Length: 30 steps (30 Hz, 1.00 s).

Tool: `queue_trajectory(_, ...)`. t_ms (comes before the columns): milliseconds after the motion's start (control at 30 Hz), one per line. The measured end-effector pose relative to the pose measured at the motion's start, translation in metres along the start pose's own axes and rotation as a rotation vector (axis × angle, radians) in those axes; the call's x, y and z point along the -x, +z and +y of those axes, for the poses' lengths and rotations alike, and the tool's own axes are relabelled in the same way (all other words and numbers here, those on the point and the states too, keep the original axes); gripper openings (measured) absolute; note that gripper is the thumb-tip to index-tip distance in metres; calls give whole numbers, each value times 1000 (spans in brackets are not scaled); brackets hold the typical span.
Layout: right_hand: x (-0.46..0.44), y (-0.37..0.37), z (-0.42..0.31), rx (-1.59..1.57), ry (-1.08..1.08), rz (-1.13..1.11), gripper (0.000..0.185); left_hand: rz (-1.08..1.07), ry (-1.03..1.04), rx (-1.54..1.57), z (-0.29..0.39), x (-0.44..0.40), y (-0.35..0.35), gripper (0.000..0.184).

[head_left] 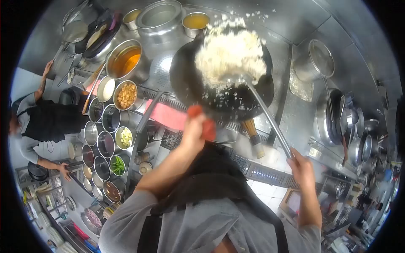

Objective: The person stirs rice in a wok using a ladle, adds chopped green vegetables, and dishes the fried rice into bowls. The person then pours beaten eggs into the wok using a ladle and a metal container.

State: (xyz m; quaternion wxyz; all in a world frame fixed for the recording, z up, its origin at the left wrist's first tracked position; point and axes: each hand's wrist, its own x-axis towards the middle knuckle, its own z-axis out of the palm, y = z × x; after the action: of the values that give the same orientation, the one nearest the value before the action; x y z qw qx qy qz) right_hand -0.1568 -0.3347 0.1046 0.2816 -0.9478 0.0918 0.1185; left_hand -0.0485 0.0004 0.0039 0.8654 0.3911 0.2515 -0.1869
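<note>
A large dark wok point(185, 80) tilts over the stove, with a mass of pale rice point(230, 52) heaped or tossed at its far side and loose grains around it. My left hand point(195, 131) is closed round a red cloth point(206, 126) at the wok's near edge. My right hand point(300, 166) grips the end of a long metal ladle point(272, 120), whose bowl reaches into the wok under the rice. A pink cloth point(166, 114) lies left of my left hand.
Metal pots of ingredients point(125, 95) stand at the left, beside a pot of orange liquid point(126, 59). A co-worker point(55, 120) stands at the far left. A strainer point(321, 57) rests on a pot at the right; a bamboo brush point(254, 141) lies near the wok.
</note>
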Motion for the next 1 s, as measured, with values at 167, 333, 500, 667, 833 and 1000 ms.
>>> queue_trajectory(167,-32,10,3,4,63,-76,36,14,67,-81,-8,-115,12,12)
queue_trajectory(333,-41,52,11,73,-193,193,37,118,55,-171,-62,-63,-40,39)
queue_trajectory(500,18,-1,6,-53,-20,-23,39,7,14,-5,-4,-35,-3,35)
queue_trajectory(667,-40,39,30,108,-219,96,39,54,-42,-149,-11,-119,3,13)
queue_trajectory(833,-37,93,19,-214,-42,173,38,21,49,-174,-23,-52,-6,17)
queue_trajectory(1000,-32,86,-8,-1110,337,-41,51,80,133,-149,-15,-139,6,23)
